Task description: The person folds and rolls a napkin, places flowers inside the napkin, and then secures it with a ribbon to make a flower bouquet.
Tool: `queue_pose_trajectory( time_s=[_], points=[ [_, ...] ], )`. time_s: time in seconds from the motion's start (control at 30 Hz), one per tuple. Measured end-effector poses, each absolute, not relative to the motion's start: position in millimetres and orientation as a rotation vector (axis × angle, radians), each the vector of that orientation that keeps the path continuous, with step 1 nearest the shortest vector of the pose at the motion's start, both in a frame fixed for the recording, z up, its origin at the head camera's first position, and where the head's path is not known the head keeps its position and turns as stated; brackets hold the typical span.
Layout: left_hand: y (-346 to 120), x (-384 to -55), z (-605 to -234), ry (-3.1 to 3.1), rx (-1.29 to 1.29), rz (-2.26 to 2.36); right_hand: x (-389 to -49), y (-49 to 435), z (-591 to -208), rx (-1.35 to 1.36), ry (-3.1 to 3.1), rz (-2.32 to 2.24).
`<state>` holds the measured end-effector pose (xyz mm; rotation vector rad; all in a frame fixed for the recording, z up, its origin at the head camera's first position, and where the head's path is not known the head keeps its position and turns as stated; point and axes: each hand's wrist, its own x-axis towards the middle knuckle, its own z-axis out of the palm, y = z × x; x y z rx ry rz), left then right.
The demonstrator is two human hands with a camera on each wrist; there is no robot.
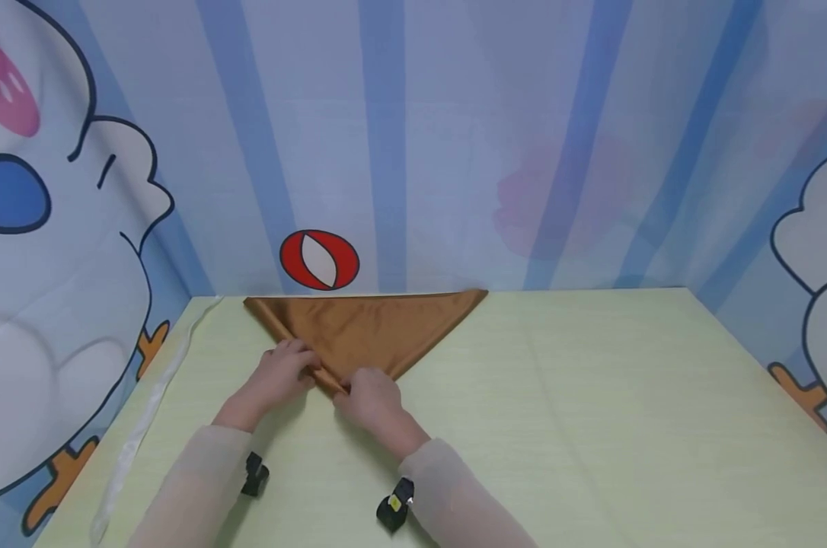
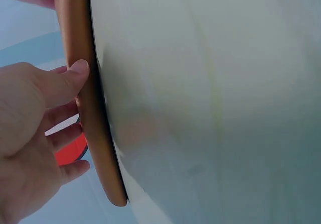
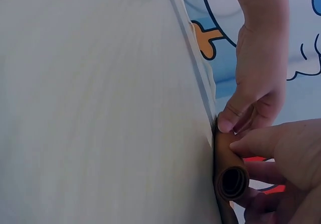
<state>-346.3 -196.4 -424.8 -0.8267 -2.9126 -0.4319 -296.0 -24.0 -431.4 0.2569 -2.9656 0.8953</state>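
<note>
A brown satin cloth (image 1: 379, 327) lies as a triangle at the table's back edge, one point toward me. Its left side is rolled inward, and the roll's open spiral end shows in the right wrist view. My left hand (image 1: 286, 369) grips the middle of the rolled edge; in the left wrist view its thumb lies on top and its fingers reach behind. Lower down, near the front point, my right hand (image 1: 372, 399) pinches the roll (image 3: 228, 158) between thumb and fingers. Both hands are close together along this edge.
A white ribbon-like strip (image 1: 149, 411) runs along the left side of the pale yellow table (image 1: 592, 396). Behind stands a blue striped backdrop (image 1: 441, 152) with cartoon figures. Small black devices (image 1: 394, 506) are strapped at both wrists.
</note>
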Motion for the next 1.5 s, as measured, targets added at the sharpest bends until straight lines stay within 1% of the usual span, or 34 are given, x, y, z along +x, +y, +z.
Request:
queue_pose_trajectory(
  time_s=[0.17, 0.37, 0.67, 0.87, 1.23, 1.5],
  points=[
    [-192.4, -345.8, -424.2, -2.976, -0.750, -0.451, -294.6, -26.2, -429.8, 0.211, -2.953, 0.896],
    [-189.3, -347.2, -423.1, -2.992, -0.816, -0.529, -295.2, -25.4, -431.4, 0.213, -2.945, 0.843],
    [-186.9, -345.0, -419.4, -3.033, -0.839, -0.543, -294.7, -10.4, -430.9, 0.257, -2.970, 0.930],
    [-182.0, -329.3, -413.1, -2.986, -0.957, -0.434, -285.3, 4.4, -424.5, 0.276, -2.994, 1.016],
    [-167.8, -293.6, -409.8, -2.819, -1.160, -0.314, -265.6, 40.8, -419.7, 0.423, -3.059, 1.075],
    [-139.0, -263.8, -414.1, -2.667, -1.259, -0.255, -247.2, 82.5, -413.5, 0.512, -3.162, 1.154]
  ],
)
